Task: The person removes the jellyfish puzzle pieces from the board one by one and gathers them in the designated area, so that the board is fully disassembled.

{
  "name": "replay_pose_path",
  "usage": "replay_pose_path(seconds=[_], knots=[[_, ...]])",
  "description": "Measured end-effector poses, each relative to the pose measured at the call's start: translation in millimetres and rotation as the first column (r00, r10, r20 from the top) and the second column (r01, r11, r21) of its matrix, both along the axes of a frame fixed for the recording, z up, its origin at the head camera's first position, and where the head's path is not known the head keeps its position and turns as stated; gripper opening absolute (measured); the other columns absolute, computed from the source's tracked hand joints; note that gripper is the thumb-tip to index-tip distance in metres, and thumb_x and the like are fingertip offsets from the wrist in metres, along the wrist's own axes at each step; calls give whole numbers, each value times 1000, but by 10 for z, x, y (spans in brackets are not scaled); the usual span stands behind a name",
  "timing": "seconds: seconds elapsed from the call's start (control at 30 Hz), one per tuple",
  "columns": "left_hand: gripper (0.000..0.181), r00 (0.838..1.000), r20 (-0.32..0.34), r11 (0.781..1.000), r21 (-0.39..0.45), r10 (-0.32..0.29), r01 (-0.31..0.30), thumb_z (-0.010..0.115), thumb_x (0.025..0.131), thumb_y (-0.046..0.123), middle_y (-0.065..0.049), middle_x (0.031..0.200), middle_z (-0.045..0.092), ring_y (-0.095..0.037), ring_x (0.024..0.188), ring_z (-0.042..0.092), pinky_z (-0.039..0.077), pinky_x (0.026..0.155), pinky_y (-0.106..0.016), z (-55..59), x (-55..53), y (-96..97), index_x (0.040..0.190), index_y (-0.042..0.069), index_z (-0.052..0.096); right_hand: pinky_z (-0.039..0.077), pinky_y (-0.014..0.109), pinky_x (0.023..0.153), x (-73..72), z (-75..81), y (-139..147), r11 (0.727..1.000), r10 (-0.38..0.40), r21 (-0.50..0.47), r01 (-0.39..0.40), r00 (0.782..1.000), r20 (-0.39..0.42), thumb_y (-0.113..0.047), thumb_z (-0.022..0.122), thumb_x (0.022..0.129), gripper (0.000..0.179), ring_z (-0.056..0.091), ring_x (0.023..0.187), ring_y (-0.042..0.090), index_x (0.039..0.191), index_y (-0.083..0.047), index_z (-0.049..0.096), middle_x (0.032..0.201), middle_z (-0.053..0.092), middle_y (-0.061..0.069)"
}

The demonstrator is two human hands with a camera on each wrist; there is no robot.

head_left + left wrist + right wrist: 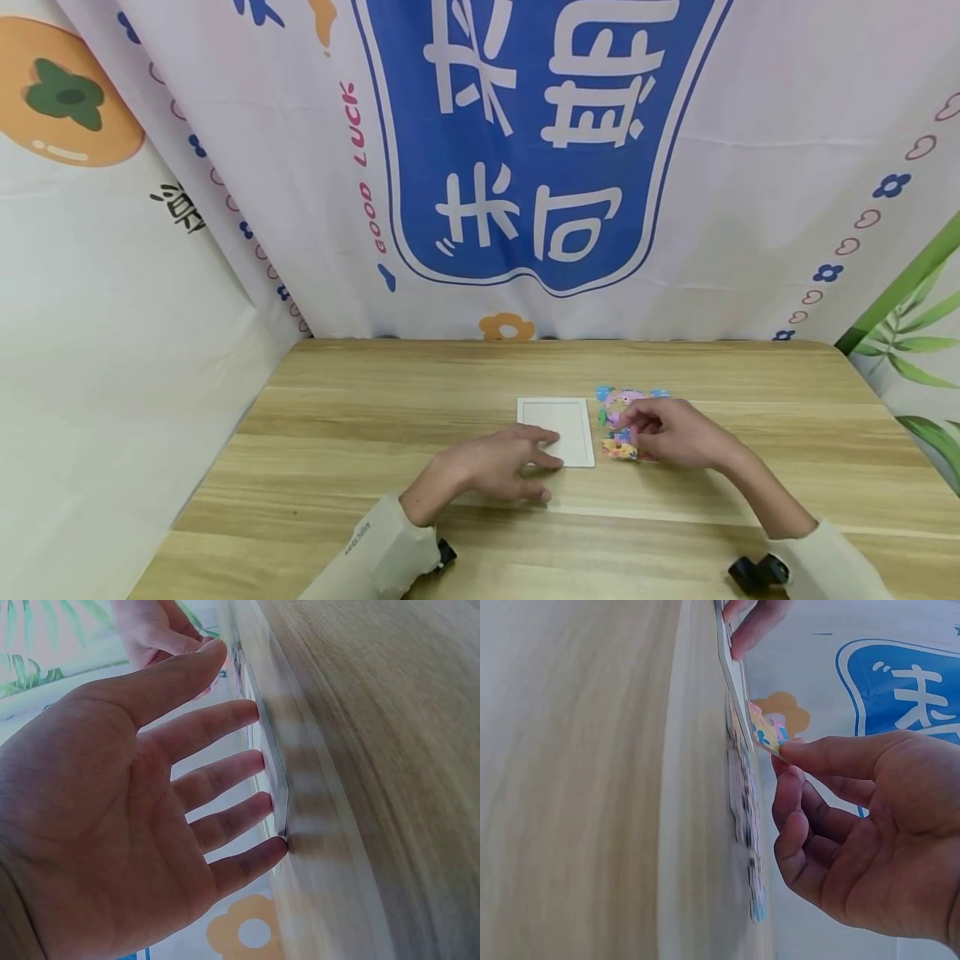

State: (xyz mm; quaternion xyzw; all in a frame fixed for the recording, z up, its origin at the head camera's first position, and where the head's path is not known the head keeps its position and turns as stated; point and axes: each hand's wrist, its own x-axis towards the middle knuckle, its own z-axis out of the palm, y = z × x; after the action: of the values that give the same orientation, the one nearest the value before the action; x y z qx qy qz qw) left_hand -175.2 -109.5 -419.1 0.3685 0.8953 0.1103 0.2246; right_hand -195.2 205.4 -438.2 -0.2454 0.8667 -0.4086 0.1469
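A white puzzle board (570, 421) with a raised border lies flat on the table. My left hand (501, 462) rests on its left part, fingers spread and fairly straight; in the left wrist view its fingertips (251, 761) touch the board. Right of the board lies a cluster of colourful jigsaw puzzle pieces (617, 450), partly hidden under my right hand (678, 429). Between thumb and index finger, the right hand pinches a puzzle piece (765, 731), yellow with a blue flower and some pink. That piece is tilted and overlaps the board's near corner in the right wrist view.
The wood-grain table (360, 417) extends on all sides of the board and pieces. A printed cloth (720, 275) hangs along its back edge, with another white cloth at the left. Black wrist cameras (757, 575) sit by both sleeves.
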Motion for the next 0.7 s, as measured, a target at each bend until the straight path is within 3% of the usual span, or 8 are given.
replay_pose_path(seconds=[0.17, 0.37, 0.7], knots=[[52, 1000, -5, 1000, -4, -1, 1, 75, 102, 42, 2, 173, 40, -22, 162, 35, 31, 133, -44, -3, 6, 0, 150, 25, 64, 58, 27, 68, 7, 0, 107, 1000, -5, -25, 6, 999, 43, 5, 63, 95, 21, 65, 80, 14, 115, 2, 70, 94, 69, 7], [52, 1000, 2, 1000, 0, -1, 1, 75, 102, 41, 2, 173, 40, -22, 162, 35, 32, 133, -44, 5, 6, 3, 150, 25, 65, 55, 22, 74, 0, 1, 215, 999, -29, 17, 29, 1000, -11, 1, 68, 98, 14, 61, 87, 8, 111, -3, 73, 98, 71, 4], [52, 1000, -4, 1000, 1, -9, 9, 75, 102, 41, 0, 173, 41, -22, 162, 36, 33, 133, -43, 8, 3, 4, 150, 24, 65, 56, 22, 76, 10, -6, 395, 998, -43, 35, 44, 999, -32, -2, 69, 99, 15, 63, 89, 3, 113, -4, 75, 101, 73, 2]])
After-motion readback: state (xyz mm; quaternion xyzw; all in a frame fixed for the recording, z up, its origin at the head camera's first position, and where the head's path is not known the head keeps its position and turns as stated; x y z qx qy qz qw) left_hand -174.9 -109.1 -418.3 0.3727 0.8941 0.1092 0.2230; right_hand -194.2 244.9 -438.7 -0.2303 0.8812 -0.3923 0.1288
